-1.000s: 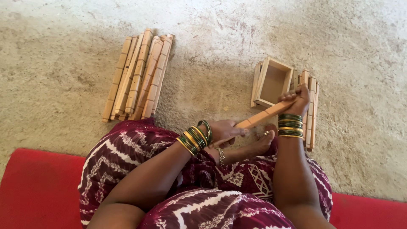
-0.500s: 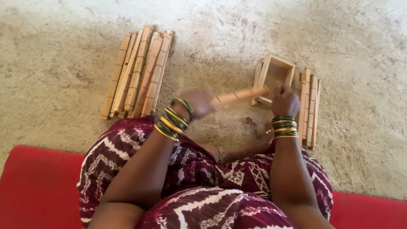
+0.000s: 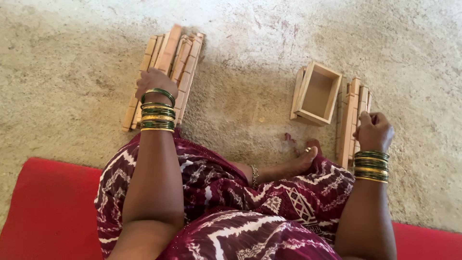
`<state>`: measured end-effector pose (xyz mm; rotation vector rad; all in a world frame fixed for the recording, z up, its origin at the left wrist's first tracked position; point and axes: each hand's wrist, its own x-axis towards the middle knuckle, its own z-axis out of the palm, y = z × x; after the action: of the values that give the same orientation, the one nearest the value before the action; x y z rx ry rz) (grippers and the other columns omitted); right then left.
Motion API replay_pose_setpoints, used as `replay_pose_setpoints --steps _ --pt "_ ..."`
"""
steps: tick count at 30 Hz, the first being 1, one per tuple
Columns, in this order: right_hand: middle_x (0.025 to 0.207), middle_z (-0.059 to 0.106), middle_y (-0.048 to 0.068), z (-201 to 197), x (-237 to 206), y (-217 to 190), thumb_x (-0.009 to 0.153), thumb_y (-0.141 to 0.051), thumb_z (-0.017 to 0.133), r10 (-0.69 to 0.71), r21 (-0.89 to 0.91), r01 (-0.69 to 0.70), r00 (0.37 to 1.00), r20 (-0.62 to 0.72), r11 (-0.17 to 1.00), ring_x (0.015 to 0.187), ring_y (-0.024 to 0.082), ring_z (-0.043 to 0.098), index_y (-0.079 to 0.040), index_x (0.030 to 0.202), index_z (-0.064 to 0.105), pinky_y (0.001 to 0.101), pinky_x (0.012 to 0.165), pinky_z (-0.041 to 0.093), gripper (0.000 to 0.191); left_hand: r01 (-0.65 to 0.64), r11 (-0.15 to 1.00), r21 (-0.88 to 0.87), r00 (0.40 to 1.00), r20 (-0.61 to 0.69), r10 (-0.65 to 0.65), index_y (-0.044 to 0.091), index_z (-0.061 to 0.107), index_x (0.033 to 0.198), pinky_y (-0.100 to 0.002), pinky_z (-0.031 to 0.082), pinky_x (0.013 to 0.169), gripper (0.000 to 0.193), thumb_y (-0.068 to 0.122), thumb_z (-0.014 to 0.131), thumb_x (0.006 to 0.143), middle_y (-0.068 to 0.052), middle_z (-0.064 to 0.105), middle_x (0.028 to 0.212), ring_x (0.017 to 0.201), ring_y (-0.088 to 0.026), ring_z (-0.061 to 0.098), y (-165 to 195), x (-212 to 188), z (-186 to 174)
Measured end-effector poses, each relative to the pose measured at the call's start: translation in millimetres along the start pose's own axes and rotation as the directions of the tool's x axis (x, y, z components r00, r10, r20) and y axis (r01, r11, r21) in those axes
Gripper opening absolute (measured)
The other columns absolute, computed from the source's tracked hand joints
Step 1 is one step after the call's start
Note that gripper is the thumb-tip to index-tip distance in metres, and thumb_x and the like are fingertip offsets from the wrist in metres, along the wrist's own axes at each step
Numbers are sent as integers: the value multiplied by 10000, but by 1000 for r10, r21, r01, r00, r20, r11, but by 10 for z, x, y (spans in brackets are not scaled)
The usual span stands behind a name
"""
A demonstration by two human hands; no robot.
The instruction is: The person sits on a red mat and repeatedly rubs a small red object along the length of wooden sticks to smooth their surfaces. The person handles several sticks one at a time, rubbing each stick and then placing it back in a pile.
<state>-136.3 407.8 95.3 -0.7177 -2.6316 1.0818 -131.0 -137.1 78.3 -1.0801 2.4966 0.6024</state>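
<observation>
Wooden slats [image 3: 166, 72], pale and rough-sawn, stacked in a loose bundle on the gritty concrete floor [image 3: 72, 72], toward its far left. Left hand [image 3: 155, 83] down on that bundle, fingers curled over the sticks, grip hidden from above, so cannot tell whether one is pinched. Right hand [image 3: 374, 131] closed in a loose fist at the near end of a second pile of slats [image 3: 351, 115], thumb pressed on one stick. Just left of that pile, an open-topped wooden box [image 3: 318, 94], square-cornered, thin-walled, tilted. Risk, as judged: a careless pull could scatter the bundle or nudge the box over; splinters likely from raw edges. Bare foot [image 3: 301, 161] close by, red mat [image 3: 48, 207] beneath.
</observation>
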Motion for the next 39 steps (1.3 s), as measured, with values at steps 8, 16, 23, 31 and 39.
replay_pose_setpoints --steps 8,16,23,31,39 --pt "700 648 57 -50 515 685 968 -204 703 48 115 -47 999 -4 992 548 141 626 -5 943 712 299 487 526 200 5 984 176 1000 27 -10 171 226 1544 -639 340 1079 817 393 673 899 -148 196 1586 1430 -421 238 119 105 303" --pt "855 737 162 -68 690 990 839 -317 783 66 -376 -83 996 -58 923 815 303 728 -57 983 787 434 796 577 297 -50 994 99 992 119 38 151 469 1502 -680 393 1089 580 329 570 959 -172 374 1579 1453 -456 327 237 51 595" --pt "1222 696 185 118 573 932 778 -319 806 291 -588 -216 956 33 779 1153 350 658 -111 1103 767 458 1006 524 388 -227 971 -79 974 -6 227 163 503 1496 -578 406 1097 596 446 564 975 -225 475 1494 1350 -453 468 402 -93 631" --pt "1537 440 236 232 419 792 815 -409 781 387 -630 -302 922 -2 716 1401 375 465 -12 1465 467 492 1149 401 823 -216 971 -104 972 68 224 186 480 1499 -549 411 1111 630 449 579 935 -197 478 1492 1355 -422 472 479 -302 449" --pt "1291 666 285 157 607 1088 823 -251 719 371 -620 -281 929 18 733 1232 398 629 4 1189 747 442 1086 483 447 -308 950 -58 944 103 312 146 464 1520 -565 409 1116 606 391 535 971 -184 448 1533 1376 -416 464 519 -302 509"
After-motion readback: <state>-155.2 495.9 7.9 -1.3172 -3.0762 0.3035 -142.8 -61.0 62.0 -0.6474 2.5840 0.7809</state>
